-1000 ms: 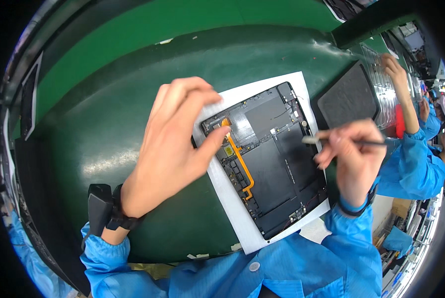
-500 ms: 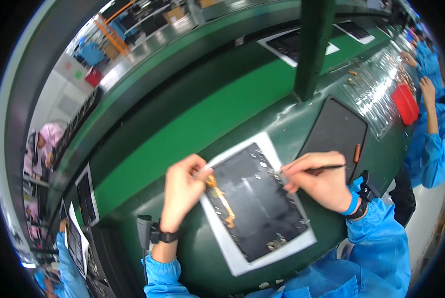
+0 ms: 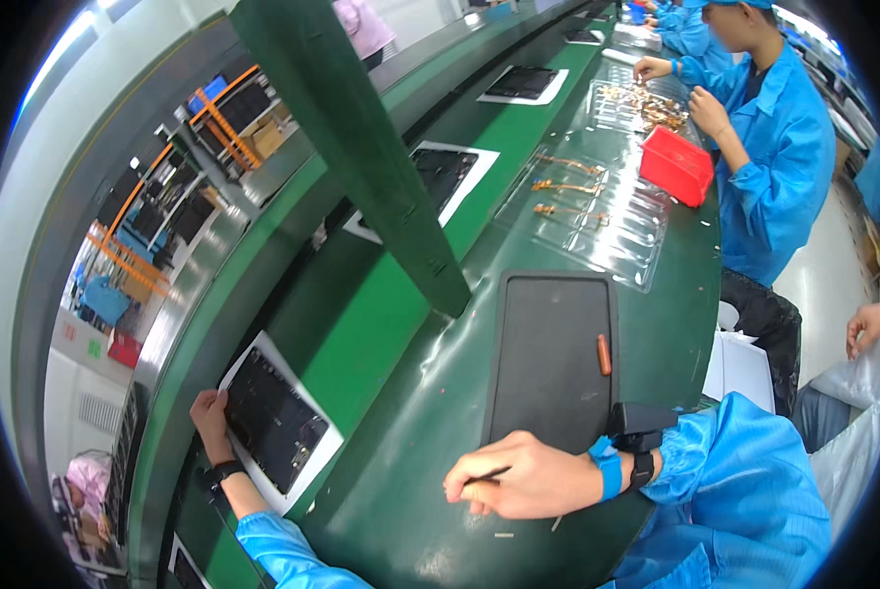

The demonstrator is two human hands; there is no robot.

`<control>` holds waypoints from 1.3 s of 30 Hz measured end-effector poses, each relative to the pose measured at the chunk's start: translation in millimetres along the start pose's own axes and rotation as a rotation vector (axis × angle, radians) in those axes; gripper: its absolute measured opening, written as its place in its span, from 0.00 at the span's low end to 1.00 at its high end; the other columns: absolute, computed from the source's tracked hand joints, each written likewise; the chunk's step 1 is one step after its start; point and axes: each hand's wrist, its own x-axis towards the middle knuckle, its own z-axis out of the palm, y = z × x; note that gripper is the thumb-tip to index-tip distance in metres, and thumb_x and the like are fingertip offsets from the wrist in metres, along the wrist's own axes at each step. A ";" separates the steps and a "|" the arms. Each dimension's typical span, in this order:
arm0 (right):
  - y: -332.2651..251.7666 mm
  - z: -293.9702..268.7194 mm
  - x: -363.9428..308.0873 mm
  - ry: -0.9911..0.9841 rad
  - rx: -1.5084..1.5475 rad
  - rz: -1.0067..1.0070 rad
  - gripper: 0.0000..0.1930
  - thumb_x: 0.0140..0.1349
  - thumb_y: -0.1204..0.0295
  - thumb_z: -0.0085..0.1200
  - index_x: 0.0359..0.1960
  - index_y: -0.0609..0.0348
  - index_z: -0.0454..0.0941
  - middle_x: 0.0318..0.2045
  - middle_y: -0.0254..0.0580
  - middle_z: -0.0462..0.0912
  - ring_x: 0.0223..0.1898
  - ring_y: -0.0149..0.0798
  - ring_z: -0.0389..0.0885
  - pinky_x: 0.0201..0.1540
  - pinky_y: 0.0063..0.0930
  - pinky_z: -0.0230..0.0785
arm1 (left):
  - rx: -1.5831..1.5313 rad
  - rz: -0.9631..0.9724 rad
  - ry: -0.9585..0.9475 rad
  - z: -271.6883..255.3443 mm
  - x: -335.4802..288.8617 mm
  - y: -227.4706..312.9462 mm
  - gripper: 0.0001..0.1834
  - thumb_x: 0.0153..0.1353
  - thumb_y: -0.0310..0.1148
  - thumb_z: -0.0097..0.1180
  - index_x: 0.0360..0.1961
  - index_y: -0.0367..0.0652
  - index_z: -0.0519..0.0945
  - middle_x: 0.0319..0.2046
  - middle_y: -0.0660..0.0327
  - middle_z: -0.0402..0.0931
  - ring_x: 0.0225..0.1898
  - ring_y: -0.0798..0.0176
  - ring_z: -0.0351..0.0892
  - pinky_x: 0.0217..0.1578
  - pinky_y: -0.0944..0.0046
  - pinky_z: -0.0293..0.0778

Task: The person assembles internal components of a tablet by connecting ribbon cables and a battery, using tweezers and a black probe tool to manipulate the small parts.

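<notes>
A black tablet-like panel [image 3: 273, 417] with small metal parts along its edges lies on a white sheet [image 3: 314, 461], at the left on the green belt. My left hand [image 3: 210, 420] grips the sheet's left edge, thumb at the border beside the panel; its other fingers are partly hidden. Over the dark green bench, my right hand [image 3: 528, 475] is closed around a thin black tool [image 3: 489, 475], whose tip and exact kind are hidden. Just beyond that hand lies a black rubbery tray [image 3: 548, 353] with a brown-red cylindrical handle [image 3: 604, 355] on its right side.
Clear plastic trays [image 3: 616, 250] holding several gold-coloured flex cables stand beyond, beside a red bin [image 3: 677, 167]. A green post [image 3: 361, 157] rises between bench and belt. More panels on white sheets [image 3: 523, 85] lie farther along. A co-worker [image 3: 773, 167] in blue works at the far right.
The panel on its sheet has gone from the bench before me to the belt at left, my left hand with it. My right hand has left the panel's edge, still holding the thin tool.
</notes>
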 end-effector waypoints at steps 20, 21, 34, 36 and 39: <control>-9.3 -4.2 3.8 0.101 0.045 -0.239 0.05 0.75 0.74 0.53 0.40 0.62 0.72 0.28 0.39 0.78 0.28 0.28 0.79 0.31 0.27 0.74 | 0.534 0.186 -0.181 312.5 -80.0 284.5 0.19 0.62 0.46 0.60 0.30 0.38 0.86 0.33 0.45 0.86 0.40 0.40 0.87 0.44 0.44 0.80; -9.7 -4.1 5.8 0.101 0.029 -0.266 0.05 0.75 0.74 0.54 0.41 0.62 0.73 0.28 0.40 0.78 0.28 0.29 0.79 0.31 0.27 0.74 | 0.550 0.132 -0.181 323.2 -72.7 285.1 0.21 0.63 0.48 0.60 0.32 0.38 0.87 0.35 0.44 0.87 0.41 0.38 0.87 0.45 0.44 0.80; -50.4 -57.7 0.8 0.240 0.162 -0.140 0.13 0.77 0.75 0.44 0.39 0.73 0.79 0.33 0.47 0.85 0.31 0.32 0.88 0.34 0.25 0.82 | 0.288 0.000 -0.308 370.3 0.6 266.7 0.39 0.54 0.62 0.63 0.57 0.41 0.83 0.55 0.43 0.83 0.60 0.38 0.81 0.58 0.47 0.75; -43.0 -61.2 4.8 0.294 0.115 -0.198 0.15 0.77 0.74 0.42 0.36 0.73 0.79 0.31 0.48 0.85 0.29 0.33 0.87 0.31 0.24 0.81 | 0.276 -0.085 -0.292 368.2 4.2 264.5 0.42 0.53 0.63 0.64 0.54 0.34 0.83 0.52 0.39 0.83 0.58 0.38 0.82 0.56 0.48 0.77; -45.2 -64.9 9.8 0.363 0.000 -0.238 0.16 0.78 0.73 0.41 0.35 0.72 0.78 0.30 0.48 0.84 0.26 0.33 0.86 0.28 0.24 0.79 | 0.382 0.049 -0.166 355.7 -3.0 259.8 0.43 0.52 0.64 0.64 0.45 0.26 0.85 0.42 0.38 0.86 0.47 0.38 0.87 0.50 0.49 0.80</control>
